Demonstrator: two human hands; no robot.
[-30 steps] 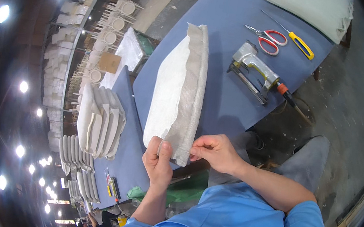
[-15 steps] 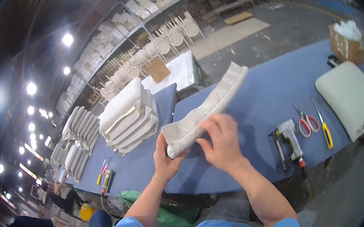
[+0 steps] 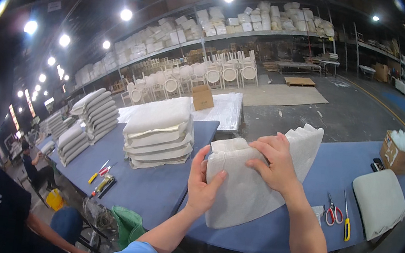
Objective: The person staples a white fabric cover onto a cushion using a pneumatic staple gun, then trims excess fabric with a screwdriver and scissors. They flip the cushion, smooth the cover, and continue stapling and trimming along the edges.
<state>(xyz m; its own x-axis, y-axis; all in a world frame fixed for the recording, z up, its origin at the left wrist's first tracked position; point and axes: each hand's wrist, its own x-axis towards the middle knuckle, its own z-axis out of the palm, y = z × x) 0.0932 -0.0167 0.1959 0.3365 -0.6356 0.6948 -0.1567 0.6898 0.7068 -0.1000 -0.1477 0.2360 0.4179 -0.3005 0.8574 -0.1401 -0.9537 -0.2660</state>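
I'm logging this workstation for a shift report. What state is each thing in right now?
Seat cushion: raised on edge, held by both hands.
Left hand: gripping cushion's left edge.
Right hand: pressed on cushion's top.
Scissors: lying closed on table.
Cushion stack: piled on table.

Scissors (image 3: 333, 215) right of cushion (image 3: 250, 192)

A white cushion (image 3: 256, 182) is held upright over the blue surface (image 3: 155, 191) by both hands: the left hand (image 3: 203, 181) is pressed against its left edge, the right hand (image 3: 276, 162) laid on its upper face. A cushion stack (image 3: 159, 131) is seen to the left, scissors (image 3: 333, 211) and a yellow knife (image 3: 346, 225) to the right.
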